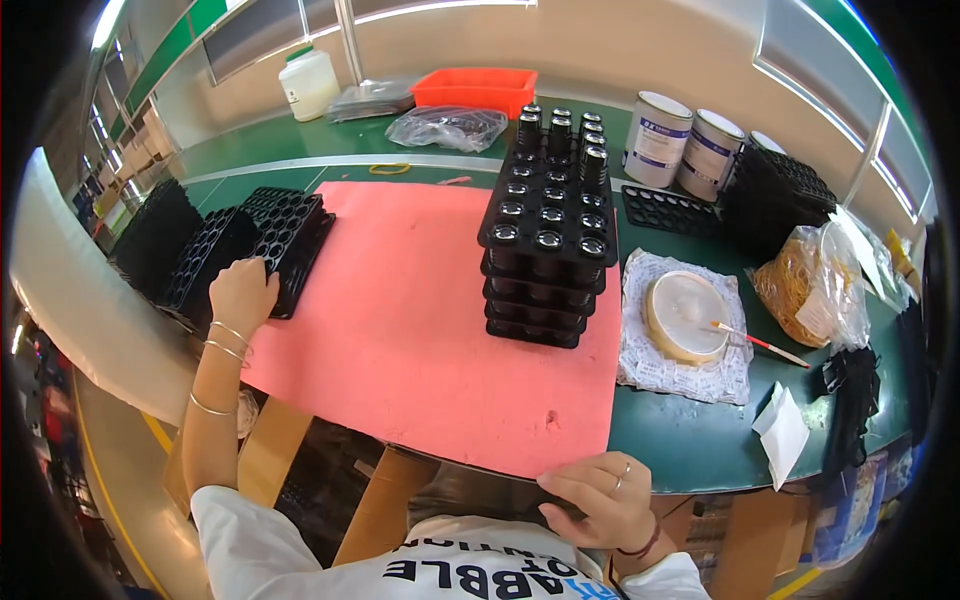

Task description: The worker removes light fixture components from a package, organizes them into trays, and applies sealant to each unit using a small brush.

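Observation:
My left hand (243,293) reaches to the left side of the table, its fingers curled over the near edge of a black plastic tray (287,232) with round holes. That tray sits in a group of similar stacked trays; part of my grip is hidden behind the knuckles. My right hand (604,500) rests by the table's front edge, fingers loosely bent and apart from the thumb, holding nothing visible. Between the hands, on a pink sheet (400,290), stands a stack of black trays (545,270) filled with shiny-topped round parts. Several black cylinders (594,170) stand upright on its top.
Right of the stack, a round dish (688,345) of whitish stuff lies on a cloth, with a brush (765,345) across its rim. Behind are metal cans (658,140), a bag of rubber bands (800,285), an orange bin (475,92) and a white jug (310,85).

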Demonstrator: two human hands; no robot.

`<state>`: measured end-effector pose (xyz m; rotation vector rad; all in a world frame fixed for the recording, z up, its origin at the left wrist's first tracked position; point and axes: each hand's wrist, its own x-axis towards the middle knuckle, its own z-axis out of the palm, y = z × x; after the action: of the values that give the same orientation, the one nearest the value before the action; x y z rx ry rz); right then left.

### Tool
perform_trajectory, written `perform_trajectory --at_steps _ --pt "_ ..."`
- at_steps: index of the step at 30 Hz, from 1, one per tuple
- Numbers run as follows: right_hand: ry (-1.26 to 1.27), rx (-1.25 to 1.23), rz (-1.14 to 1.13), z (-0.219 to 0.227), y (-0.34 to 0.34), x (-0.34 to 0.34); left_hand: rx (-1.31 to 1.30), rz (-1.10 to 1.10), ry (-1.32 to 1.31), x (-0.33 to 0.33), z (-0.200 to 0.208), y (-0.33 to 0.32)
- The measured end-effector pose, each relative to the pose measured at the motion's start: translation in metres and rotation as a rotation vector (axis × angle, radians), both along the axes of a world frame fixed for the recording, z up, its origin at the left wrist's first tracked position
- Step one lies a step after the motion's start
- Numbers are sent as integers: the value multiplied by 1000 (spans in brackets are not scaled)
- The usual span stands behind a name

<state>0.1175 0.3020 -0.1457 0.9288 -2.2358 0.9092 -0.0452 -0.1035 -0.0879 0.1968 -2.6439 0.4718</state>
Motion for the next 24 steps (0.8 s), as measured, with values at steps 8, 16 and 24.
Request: perform_trajectory --at_steps 8,16,24 --pt "-28 0 21 2 2 -2 -185 -213 270 -14 11 77" --pt "-56 2 22 2 1 -4 405 -341 -410 -26 47 158" --pt "-52 40 -23 12 -4 -3 160 217 -253 -204 47 -1"
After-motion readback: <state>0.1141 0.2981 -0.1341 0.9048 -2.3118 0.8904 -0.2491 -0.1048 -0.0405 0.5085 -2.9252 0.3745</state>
